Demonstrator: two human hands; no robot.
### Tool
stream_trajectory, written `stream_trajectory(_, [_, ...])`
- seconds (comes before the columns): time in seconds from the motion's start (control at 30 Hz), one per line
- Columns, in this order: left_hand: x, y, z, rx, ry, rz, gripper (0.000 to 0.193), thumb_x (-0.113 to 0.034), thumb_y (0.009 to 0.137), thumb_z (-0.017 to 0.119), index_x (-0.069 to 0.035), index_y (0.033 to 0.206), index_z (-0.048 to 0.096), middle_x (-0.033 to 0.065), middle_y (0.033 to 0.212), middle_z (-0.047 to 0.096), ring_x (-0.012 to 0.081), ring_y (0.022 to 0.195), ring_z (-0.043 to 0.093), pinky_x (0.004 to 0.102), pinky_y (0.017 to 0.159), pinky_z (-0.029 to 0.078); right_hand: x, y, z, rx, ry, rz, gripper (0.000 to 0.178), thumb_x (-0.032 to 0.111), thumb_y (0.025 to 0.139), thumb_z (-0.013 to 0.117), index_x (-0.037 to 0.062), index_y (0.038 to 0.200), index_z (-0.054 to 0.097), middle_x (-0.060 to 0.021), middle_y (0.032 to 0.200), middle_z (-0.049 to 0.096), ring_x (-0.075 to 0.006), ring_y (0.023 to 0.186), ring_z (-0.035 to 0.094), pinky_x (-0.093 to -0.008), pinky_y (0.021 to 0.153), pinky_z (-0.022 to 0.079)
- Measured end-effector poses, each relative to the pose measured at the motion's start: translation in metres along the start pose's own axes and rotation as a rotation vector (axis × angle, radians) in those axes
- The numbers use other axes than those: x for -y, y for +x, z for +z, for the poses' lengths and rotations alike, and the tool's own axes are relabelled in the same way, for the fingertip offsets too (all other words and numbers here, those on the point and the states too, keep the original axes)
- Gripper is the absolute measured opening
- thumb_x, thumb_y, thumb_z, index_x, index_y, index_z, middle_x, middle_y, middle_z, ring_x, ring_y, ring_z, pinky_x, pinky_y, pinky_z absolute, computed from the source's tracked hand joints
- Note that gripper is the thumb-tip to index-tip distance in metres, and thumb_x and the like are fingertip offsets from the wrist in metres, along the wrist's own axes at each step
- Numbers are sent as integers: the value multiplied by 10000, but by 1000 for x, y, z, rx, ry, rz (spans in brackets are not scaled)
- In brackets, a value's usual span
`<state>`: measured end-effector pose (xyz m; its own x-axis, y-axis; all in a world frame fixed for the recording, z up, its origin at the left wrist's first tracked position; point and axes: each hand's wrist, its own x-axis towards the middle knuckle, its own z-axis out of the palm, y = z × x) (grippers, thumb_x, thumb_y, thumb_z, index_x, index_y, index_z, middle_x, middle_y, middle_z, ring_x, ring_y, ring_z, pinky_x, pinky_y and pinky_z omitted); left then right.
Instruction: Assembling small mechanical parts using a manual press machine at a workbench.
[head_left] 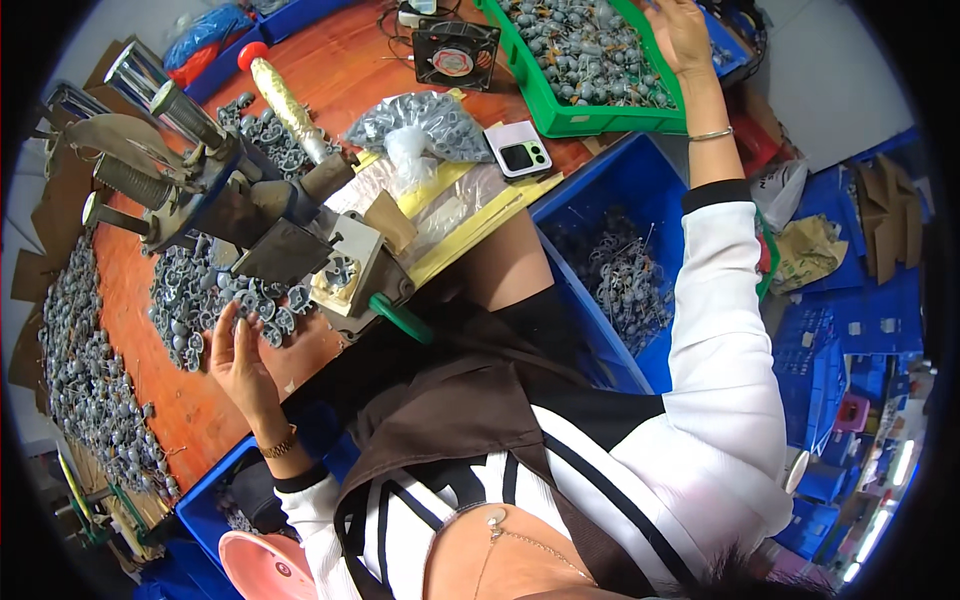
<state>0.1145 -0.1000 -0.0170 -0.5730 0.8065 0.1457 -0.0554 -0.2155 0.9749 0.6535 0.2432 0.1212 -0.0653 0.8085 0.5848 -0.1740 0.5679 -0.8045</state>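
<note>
My left hand is at the near edge of a pile of small grey plastic parts on the orange-red table. Its fingers are stretched out and slightly apart, with nothing visible in them. To its right stands a hand press with a long wrapped lever ending in a red knob. On the press base a pale fixture has a grey piece in it. My right hand reaches to the right rim of a green tray full of grey parts with thin stems. Its fingers look apart, though the top edge cuts them off.
A blue bin with more stemmed parts stands below the green tray. A phone, a bag of grey parts and a small black fan lie beyond the press. A large heap of parts covers the table's left side.
</note>
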Motion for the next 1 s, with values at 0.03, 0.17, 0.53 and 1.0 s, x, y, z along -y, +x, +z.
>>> stream_trajectory(0.03, [-1, -5, 2, 21, -46, -30, 301, -15, 931, 551, 32, 1227, 554, 136, 1139, 616, 135, 878, 628, 236, 793, 532, -6, 4, -4, -2, 33, 1, 130, 139, 921, 608, 24, 948, 661, -56, 899, 676, -122, 751, 611, -250, 707, 495])
stream_trajectory(0.17, [2, -18, 11, 63, -77, -26, 288, -26, 934, 553, 30, 1216, 552, 140, 1147, 619, 142, 873, 631, 243, 792, 539, -4, 7, -10, -7, 127, -3, 125, 143, 925, 607, 30, 951, 650, -62, 922, 675, -131, 772, 620, -254, 711, 502])
stream_trajectory(0.53, [0, -64, 82, 95, -217, -192, 273, -12, 904, 591, 42, 1171, 575, 96, 1038, 641, 158, 866, 634, 255, 771, 512, 67, -134, 124, 372, -125, 139, 197, 161, 960, 536, 0, 880, 616, -83, 713, 611, -107, 636, 583, -221, 585, 473])
stream_trajectory(1.0, [-2, -63, 111, 246, -285, -159, 254, 18, 862, 635, 61, 1111, 605, 107, 1030, 656, 147, 867, 623, 291, 782, 530, 33, -272, 256, 446, -244, 429, 167, 78, 841, 682, -24, 727, 616, 35, 569, 528, -7, 537, 429, -209, 471, 322])
